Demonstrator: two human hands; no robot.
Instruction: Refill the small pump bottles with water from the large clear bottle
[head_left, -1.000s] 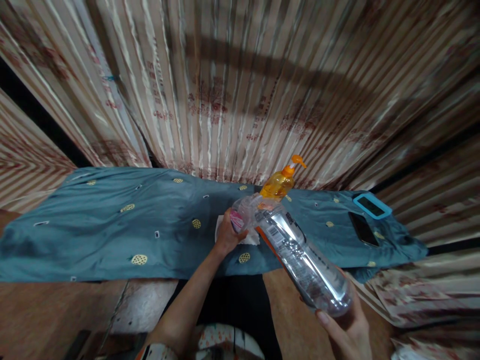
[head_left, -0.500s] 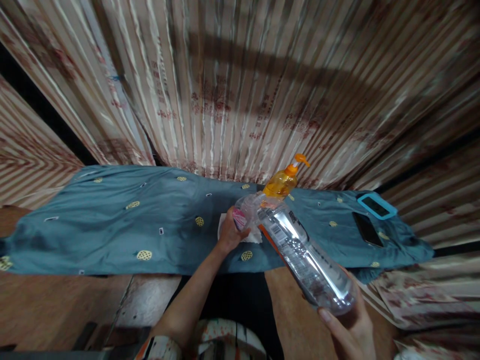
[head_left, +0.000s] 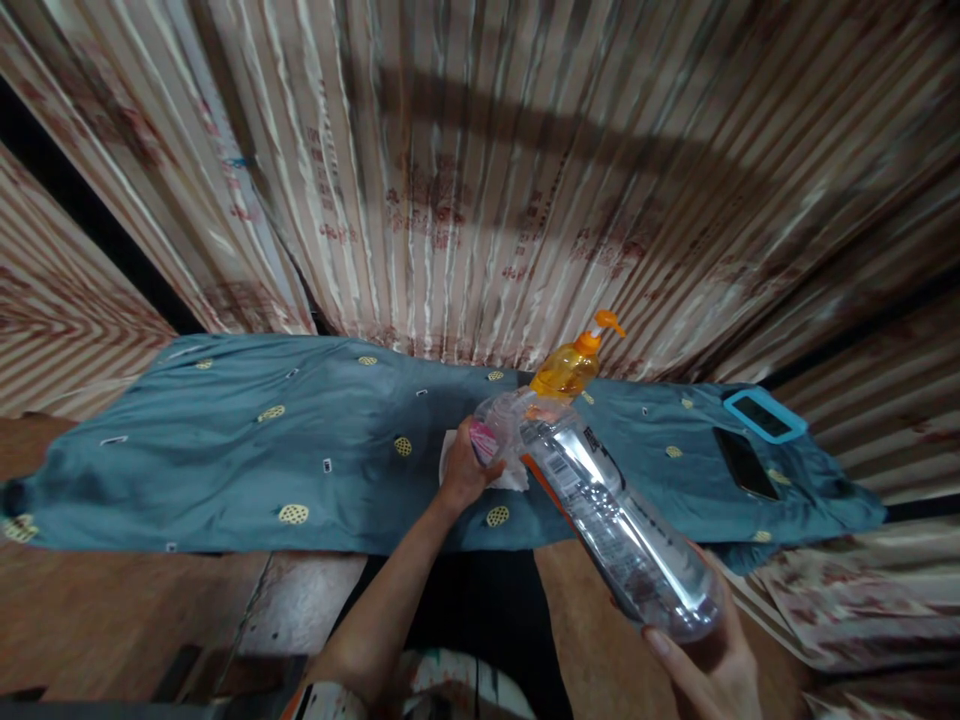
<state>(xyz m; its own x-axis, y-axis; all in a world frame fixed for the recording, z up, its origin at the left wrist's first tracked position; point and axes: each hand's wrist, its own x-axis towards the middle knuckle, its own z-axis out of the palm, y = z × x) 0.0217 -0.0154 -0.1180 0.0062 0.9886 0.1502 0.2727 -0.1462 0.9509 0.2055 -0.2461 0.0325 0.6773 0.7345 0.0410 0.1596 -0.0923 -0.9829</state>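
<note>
My right hand point(head_left: 709, 640) grips the base of a large clear plastic bottle point(head_left: 622, 520) with a barcode label and an orange edge. The bottle is tilted, its neck end pointing up and left. My left hand point(head_left: 466, 470) is closed around a clear plastic container point(head_left: 504, 418) with a pink patch; its exact kind is unclear. The bottle's upper end meets or overlaps this container; whether they touch cannot be told. A white tissue point(head_left: 514, 475) lies beneath my left hand. Just behind stands an amber pump bottle point(head_left: 566, 372) with an orange pump head, partly hidden.
A teal cloth point(head_left: 225, 450) with pineapple prints covers the long table. At its right end lie a black phone point(head_left: 745, 463) and a light-blue framed device point(head_left: 765, 416). Striped curtains point(head_left: 465, 200) hang close behind and at both sides.
The whole view has shifted slightly, so things appear a little further right and lower. Both hands keep their holds, and the bottle's tilt looks about the same.
</note>
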